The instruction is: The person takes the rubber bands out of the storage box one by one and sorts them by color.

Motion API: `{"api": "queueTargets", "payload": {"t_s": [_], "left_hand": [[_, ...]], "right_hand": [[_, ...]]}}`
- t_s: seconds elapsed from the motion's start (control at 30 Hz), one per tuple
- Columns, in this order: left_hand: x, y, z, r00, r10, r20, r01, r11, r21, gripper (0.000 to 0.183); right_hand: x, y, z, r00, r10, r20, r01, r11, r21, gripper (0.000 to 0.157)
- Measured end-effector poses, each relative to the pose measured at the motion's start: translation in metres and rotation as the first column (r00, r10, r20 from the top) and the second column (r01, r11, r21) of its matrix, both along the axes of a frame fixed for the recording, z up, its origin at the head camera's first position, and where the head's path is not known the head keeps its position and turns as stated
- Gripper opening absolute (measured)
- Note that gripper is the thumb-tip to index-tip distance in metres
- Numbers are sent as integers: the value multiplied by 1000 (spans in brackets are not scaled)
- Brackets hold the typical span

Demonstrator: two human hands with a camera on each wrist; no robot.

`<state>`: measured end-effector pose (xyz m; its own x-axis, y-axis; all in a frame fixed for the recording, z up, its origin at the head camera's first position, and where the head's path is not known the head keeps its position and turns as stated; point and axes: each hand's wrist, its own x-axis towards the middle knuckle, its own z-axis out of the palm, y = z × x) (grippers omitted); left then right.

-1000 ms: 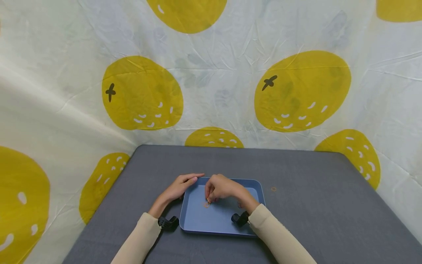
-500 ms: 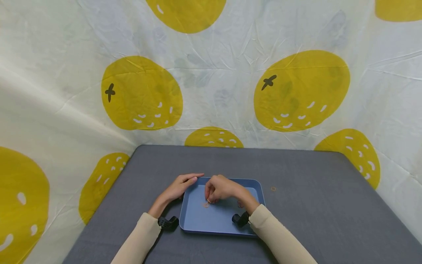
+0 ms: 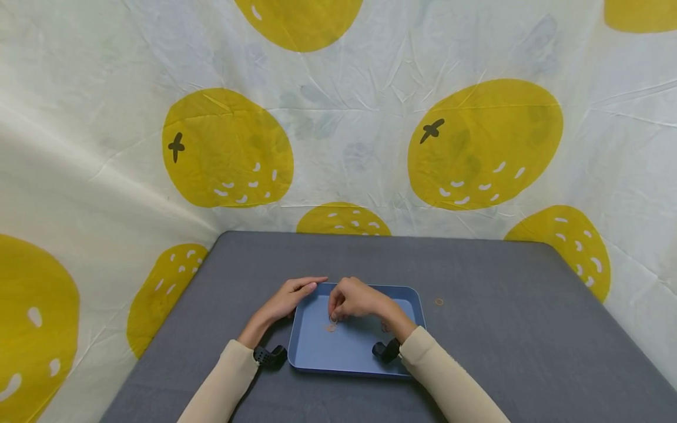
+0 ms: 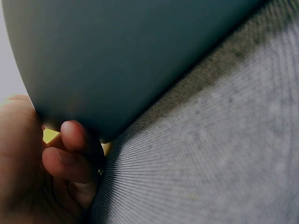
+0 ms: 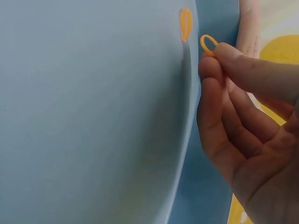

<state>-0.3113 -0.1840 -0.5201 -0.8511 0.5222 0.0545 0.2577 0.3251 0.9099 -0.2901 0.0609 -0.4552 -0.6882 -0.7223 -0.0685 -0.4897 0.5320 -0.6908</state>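
My right hand (image 3: 355, 298) is over the left half of the blue tray (image 3: 344, 358). Between thumb and fingertips it pinches a small orange rubber band (image 5: 209, 43), whose loop sticks out past the fingers. Just below lies another rubber band (image 3: 330, 329) on the tray floor; the right wrist view also shows this flat band (image 5: 186, 25). At the tray's far left corner, my left hand (image 3: 285, 298) grips the rim. Its index finger stretches along the back edge, while curled fingers (image 4: 70, 163) lie against the outer wall in the left wrist view.
Partly covered by my right wrist, more orange bands (image 3: 385, 326) lie in the tray. A single band (image 3: 439, 301) rests on the grey tabletop (image 3: 502, 329), right of the tray. Behind the table hangs a white cloth (image 3: 349, 135) with yellow fruit prints.
The pinched rubber band has risen slightly off the tray floor, and its loop shows more clearly below the right fingertips. My left hand and the tray have stayed put.
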Motion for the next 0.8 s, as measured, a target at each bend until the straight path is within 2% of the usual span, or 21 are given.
{"api": "queueTargets", "payload": {"t_s": [0.33,0.8], "left_hand": [[2,1,3,1000,6,6,-6,1000,-1,40],[2,1,3,1000,11,11,-11,1000,-6,41]], "right_hand": [[1,2,3,1000,-12,-10,11,1000,-23,9],[-1,7,5,998,-27,53,31,996,-85,7]]}}
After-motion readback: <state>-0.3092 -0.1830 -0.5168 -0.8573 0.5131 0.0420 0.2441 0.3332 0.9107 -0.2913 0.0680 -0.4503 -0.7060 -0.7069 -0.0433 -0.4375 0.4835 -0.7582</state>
